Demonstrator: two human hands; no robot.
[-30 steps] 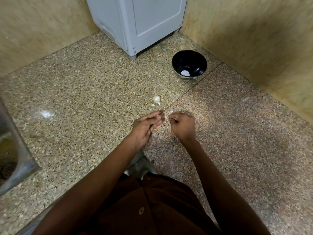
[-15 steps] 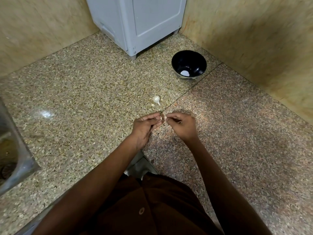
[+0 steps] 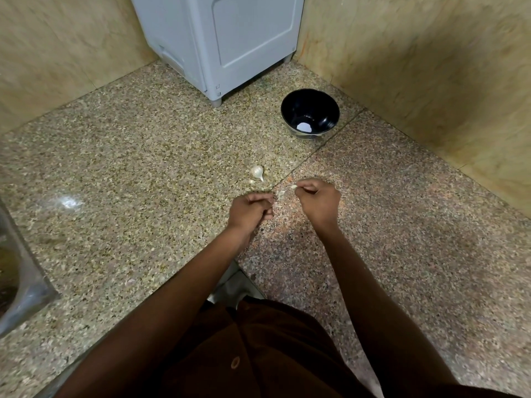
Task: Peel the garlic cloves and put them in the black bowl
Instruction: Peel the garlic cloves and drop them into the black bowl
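Over the speckled counter [image 3: 143,182], the left hand [image 3: 250,211] curls round something hidden, and the right hand [image 3: 319,201] pinches a strip of garlic skin [image 3: 287,191]. Another garlic clove [image 3: 257,171] lies just beyond; the black bowl [image 3: 310,113] sits farther back.

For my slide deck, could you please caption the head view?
Both hands pull skin off a garlic clove above a granite counter, black bowl waiting beyond.
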